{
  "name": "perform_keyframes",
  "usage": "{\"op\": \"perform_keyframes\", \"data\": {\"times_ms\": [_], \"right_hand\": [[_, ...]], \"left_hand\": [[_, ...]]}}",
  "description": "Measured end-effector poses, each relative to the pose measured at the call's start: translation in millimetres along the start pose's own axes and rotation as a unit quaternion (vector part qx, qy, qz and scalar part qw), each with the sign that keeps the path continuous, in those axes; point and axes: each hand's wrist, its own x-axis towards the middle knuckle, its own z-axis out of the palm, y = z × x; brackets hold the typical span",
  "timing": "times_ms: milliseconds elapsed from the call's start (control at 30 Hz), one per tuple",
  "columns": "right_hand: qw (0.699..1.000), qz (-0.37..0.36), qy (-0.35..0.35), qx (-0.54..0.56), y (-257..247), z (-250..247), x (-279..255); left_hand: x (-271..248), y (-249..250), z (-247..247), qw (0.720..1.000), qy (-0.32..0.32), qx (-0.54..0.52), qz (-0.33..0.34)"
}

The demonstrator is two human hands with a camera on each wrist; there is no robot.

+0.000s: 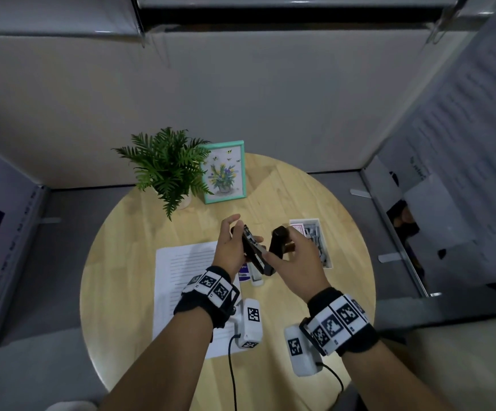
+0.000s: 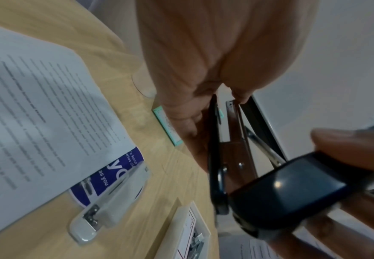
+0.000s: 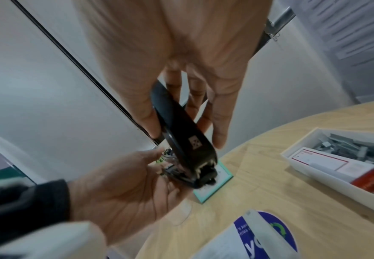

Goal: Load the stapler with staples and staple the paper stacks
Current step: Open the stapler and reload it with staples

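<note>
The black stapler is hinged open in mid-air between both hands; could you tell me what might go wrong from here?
1. The stapler is open over the table, held only by the left hand and right hand; it may snap shut on a finger.
2. The staples lie loose in the tray, so a strip could break when picked up.

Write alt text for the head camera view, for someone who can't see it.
Two hands hold a black stapler swung open above a round wooden table: the left hand grips the base, the right hand the lifted top. Below lie a printed paper stack and a white stapler; a white tray of staples sits to the right.
</note>
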Motion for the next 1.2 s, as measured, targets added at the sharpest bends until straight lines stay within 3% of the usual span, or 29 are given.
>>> {"op": "perform_keyframes", "data": {"times_ms": [267, 600, 733, 900, 1100, 1200], "right_hand": [[0.995, 0.026, 0.035, 0.091, 11, 5, -14], [0.987, 0.069, 0.02, 0.142, 43, 6, -32], [0.985, 0.103, -0.003, 0.142, 61, 13, -37], [0.982, 0.123, 0.0, 0.142, 76, 18, -39], [0.974, 0.155, -0.085, 0.14, 86, 9, -44], [0.983, 0.141, -0.067, 0.098, 97, -10, -31]], "left_hand": [[9, -4, -12, 0.997, 0.058, -0.002, 0.056], [19, -17, -30, 0.994, 0.091, -0.026, 0.047], [21, -19, -33, 0.994, 0.071, 0.014, 0.088], [26, -29, -23, 0.975, 0.023, 0.146, 0.167], [31, -37, -1, 0.949, -0.018, 0.244, 0.2], [32, -41, 5, 0.953, -0.032, 0.235, 0.19]]}}
